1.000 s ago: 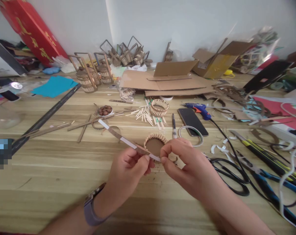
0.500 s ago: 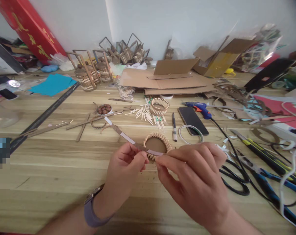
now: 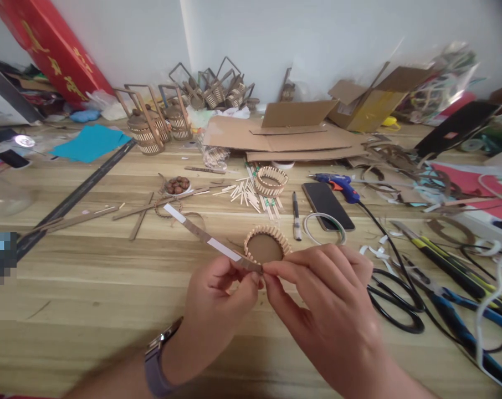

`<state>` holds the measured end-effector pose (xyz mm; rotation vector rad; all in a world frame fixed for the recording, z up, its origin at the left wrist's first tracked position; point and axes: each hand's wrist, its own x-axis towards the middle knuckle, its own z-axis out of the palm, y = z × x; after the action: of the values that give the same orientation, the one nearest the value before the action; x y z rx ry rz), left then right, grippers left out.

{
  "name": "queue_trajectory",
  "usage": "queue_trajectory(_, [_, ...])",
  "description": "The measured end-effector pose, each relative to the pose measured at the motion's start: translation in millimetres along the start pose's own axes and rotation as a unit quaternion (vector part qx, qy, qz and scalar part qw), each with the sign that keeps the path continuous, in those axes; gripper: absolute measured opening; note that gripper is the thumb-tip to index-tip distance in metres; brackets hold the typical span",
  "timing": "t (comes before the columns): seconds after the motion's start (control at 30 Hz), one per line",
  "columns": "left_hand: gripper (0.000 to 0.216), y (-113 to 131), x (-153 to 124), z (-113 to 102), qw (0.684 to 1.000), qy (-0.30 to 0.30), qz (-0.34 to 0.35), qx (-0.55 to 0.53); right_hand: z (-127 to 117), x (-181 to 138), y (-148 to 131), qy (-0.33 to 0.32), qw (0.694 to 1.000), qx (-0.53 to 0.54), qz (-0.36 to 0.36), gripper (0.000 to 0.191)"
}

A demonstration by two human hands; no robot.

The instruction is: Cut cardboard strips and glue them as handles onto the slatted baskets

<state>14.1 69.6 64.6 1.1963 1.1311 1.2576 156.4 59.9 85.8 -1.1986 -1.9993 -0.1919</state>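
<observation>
Pinched in my left hand is a long, thin brown cardboard strip with white patches along it; it slants up to the left. My right hand has thumb and forefinger closed at the strip's near end, so the two hands' fingertips almost meet. Just beyond them a small round basket with a brown base and a wall of short wooden sticks rests on the table, partly hidden by the fingers. Behind it stands a ring of similar sticks.
Loose sticks, a pen, a phone, a white ring and a blue glue gun lie farther back. At right are black-handled scissors, pliers and a utility knife. Finished lidded baskets stand back left.
The strip has shifted within my fingers, its far end swinging left and lower. My left thumb has slid right toward my right fingertips. The basket has stayed put.
</observation>
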Motion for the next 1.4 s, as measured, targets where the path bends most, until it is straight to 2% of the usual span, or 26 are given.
queue_trajectory(0.4, [0.006, -3, 0, -1, 0.998, -0.029, 0.001, 0.047, -4, 0, 5, -0.041, 0.999, 0.009, -0.017, 0.015])
queue_trajectory(0.57, [0.006, -6, -3, -3, 0.998, -0.046, 0.010, 0.028, -5, 0, 9, -0.054, 0.995, 0.082, 0.012, 0.014])
queue_trajectory(0.83, [0.006, -6, -2, -2, 0.997, -0.066, 0.027, 0.004, -6, 4, 14, -0.117, 0.974, 0.169, 0.096, 0.018])
queue_trajectory(1.0, [0.008, -7, -3, -3, 0.997, -0.034, 0.032, 0.057, -4, 1, 11, -0.075, 0.987, 0.129, 0.064, 0.015])
queue_trajectory(1.13, [0.011, -9, -4, -5, 0.989, -0.025, 0.064, 0.129, -1, -2, 9, -0.038, 0.993, 0.102, 0.035, 0.013])
queue_trajectory(1.23, [0.012, -9, -4, -5, 0.984, -0.028, 0.079, 0.157, 1, -4, 9, -0.030, 0.994, 0.099, 0.028, 0.013])
queue_trajectory(1.4, [0.012, -11, -5, -6, 0.986, -0.037, 0.067, 0.149, 2, -4, 11, -0.037, 0.994, 0.101, 0.028, 0.013])
